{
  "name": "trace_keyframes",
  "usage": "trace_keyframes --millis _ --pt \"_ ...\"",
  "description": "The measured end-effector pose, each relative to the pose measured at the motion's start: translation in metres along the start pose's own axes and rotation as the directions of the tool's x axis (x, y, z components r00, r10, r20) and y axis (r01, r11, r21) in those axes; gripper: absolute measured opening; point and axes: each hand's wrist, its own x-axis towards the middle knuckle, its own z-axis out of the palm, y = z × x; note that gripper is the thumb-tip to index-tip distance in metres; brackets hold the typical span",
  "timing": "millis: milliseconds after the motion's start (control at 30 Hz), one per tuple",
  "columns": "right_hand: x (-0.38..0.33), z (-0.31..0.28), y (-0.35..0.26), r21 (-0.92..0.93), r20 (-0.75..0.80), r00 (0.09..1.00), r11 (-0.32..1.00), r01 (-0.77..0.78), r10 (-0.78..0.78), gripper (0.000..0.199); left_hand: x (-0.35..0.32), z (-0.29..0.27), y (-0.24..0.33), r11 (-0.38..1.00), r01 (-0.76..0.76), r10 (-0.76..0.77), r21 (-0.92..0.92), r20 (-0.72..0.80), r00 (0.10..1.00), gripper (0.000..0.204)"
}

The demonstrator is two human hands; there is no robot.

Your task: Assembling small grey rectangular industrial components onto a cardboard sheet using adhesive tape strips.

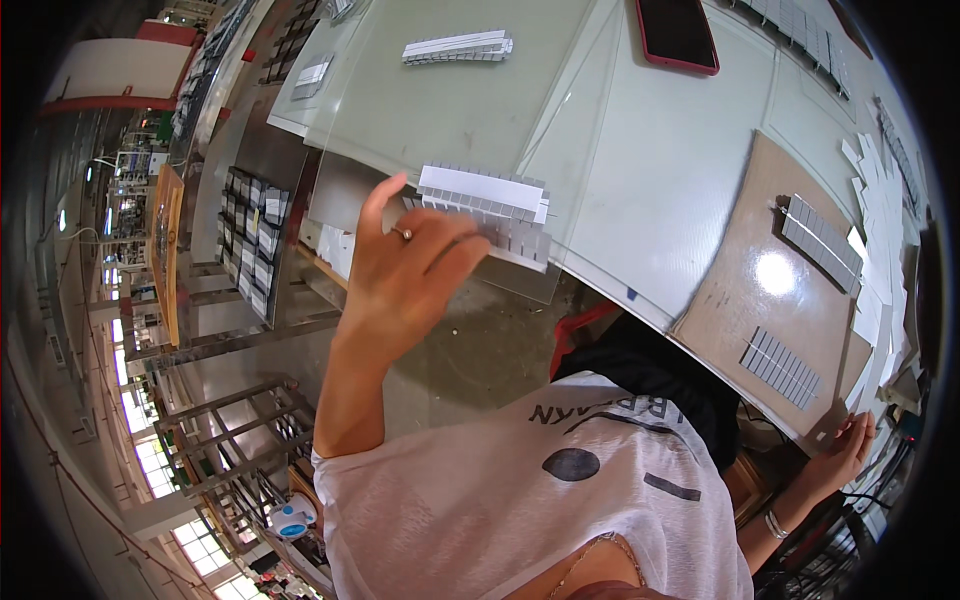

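Note:
My left hand (415,262) is over the near-left edge of the glass-topped table, its thumb and forefinger closed on a grey segmented strip piece (522,243); the little finger sticks up. The held piece is slightly blurred, and the fingers hide part of it. Just beyond it, touching or overlapping, lies a similar grey piece with a white strip (482,186) along it. My right hand (848,452) rests low at the table's right edge, beside a brown board (735,270). Its fingers look loosely stretched, with nothing visible in them.
Two grey segmented pieces (822,240) (780,368) lie on the brown board, next to a heap of loose white strips (880,270). Farther back are a bundle of strips (457,47) and a red-cased phone (678,35). A rack of grey pieces (252,240) stands left.

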Motion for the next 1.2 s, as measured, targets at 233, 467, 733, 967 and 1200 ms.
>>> trace_keyframes --millis 233,467,733,967,1200 --pt "0.031 -0.016 -0.003 -0.427 0.175 0.966 0.869 0.249 -0.191 0.038 0.007 0.004 0.048 0.990 -0.135 0.132 -0.031 -0.096 0.987 0.020" --pt "-0.065 0.106 -0.111 0.047 0.759 0.568 0.898 0.438 -0.317 0.044 0.066 0.011 0.099 0.857 -0.483 0.472 -0.181 -0.105 0.876 0.016" --pt "-0.091 0.171 -0.108 -0.035 0.993 0.110 0.987 -0.156 0.053 0.034 0.106 0.004 0.147 0.657 -0.733 0.709 -0.174 -0.186 0.680 0.010" --pt "-0.082 0.160 -0.093 -0.051 0.996 0.054 0.928 -0.370 0.076 0.031 0.115 0.000 0.164 0.556 -0.824 0.809 -0.108 -0.158 0.566 0.008" --pt "-0.080 0.147 -0.088 -0.041 0.975 0.174 0.884 -0.465 0.137 0.022 0.118 -0.001 0.175 0.520 -0.853 0.831 -0.051 -0.203 0.518 0.004"
